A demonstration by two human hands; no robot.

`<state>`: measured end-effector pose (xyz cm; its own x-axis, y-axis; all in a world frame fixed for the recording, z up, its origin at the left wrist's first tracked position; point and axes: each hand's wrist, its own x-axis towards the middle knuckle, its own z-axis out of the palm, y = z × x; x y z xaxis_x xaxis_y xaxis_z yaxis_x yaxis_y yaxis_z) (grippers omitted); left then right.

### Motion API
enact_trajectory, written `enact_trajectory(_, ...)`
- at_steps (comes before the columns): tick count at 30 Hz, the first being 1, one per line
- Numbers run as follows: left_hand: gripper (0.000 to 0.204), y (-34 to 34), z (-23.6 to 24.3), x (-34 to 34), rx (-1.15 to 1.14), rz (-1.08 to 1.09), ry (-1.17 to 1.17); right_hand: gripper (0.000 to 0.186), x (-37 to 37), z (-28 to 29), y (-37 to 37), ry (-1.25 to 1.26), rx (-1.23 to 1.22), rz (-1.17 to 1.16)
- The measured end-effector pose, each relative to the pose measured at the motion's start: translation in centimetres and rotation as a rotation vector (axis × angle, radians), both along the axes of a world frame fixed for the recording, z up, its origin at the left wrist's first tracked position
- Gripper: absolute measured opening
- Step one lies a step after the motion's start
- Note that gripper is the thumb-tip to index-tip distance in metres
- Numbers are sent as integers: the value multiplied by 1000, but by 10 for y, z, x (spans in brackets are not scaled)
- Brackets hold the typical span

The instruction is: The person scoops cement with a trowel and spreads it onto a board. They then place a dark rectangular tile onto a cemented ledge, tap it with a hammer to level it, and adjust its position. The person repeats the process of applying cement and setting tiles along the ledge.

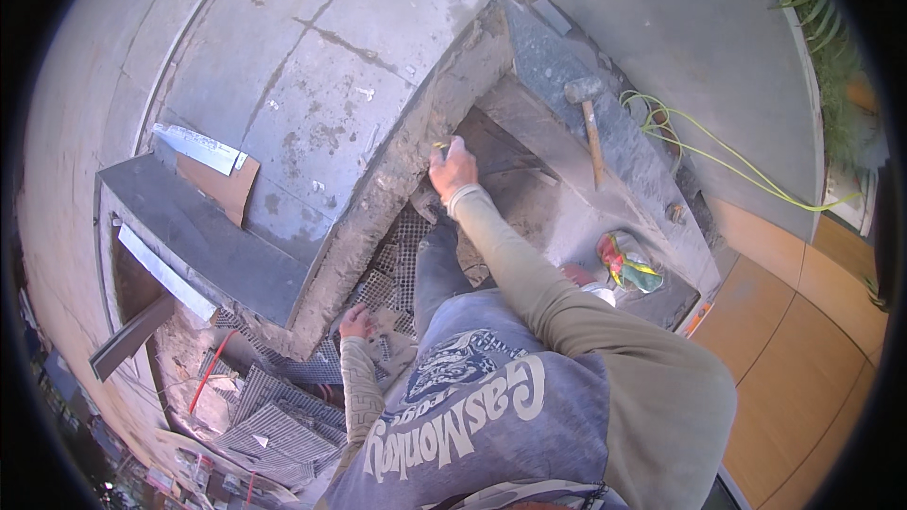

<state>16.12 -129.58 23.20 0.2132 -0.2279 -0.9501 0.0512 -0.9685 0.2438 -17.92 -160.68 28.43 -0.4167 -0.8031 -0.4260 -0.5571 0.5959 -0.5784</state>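
Observation:
My right hand [453, 168] is at the rough, mortar-covered edge [408, 156] of a raised concrete wall. Its fingers are closed around a small yellow thing, mostly hidden, whose kind I cannot make out. Lower and to the left, my left hand [356, 321] hangs beside the inner face of the same wall, fingers loosely bent and apart, with nothing visible in them. Between the two hands, sheets of small dark mosaic tile [408, 250] lie down in the recess around my legs.
A mallet [586, 93] lies on the right-hand ledge, beside a yellow-green cord [746, 172]. A red, yellow and green bundle [627, 263] sits in the right corner. Brown cardboard [225, 191] rests on the left slab. More mosaic sheets [283, 439] are stacked at lower left.

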Motion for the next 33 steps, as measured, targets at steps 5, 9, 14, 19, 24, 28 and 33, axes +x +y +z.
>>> enact_trajectory(5,35,4,4,-29,-8,35,-3,38,-82,-29,-61,94,15,98)
enact_trajectory(9,35,12,11,-54,-26,92,-1,49,-143,-44,-88,122,75,265)
enact_trajectory(14,35,40,12,-77,-24,141,-7,62,-199,-48,-111,142,105,410)
enact_trajectory(19,36,63,18,-108,-37,110,-33,63,-234,-46,-116,-68,120,228)
enact_trajectory(24,35,91,12,-131,-24,67,-83,54,-238,-16,-116,-198,167,165)
enact_trajectory(28,34,94,17,-155,15,156,-52,39,-249,6,-99,-363,180,194)
enact_trajectory(33,33,90,18,-177,-13,143,-47,23,-253,-2,-91,-559,134,89)
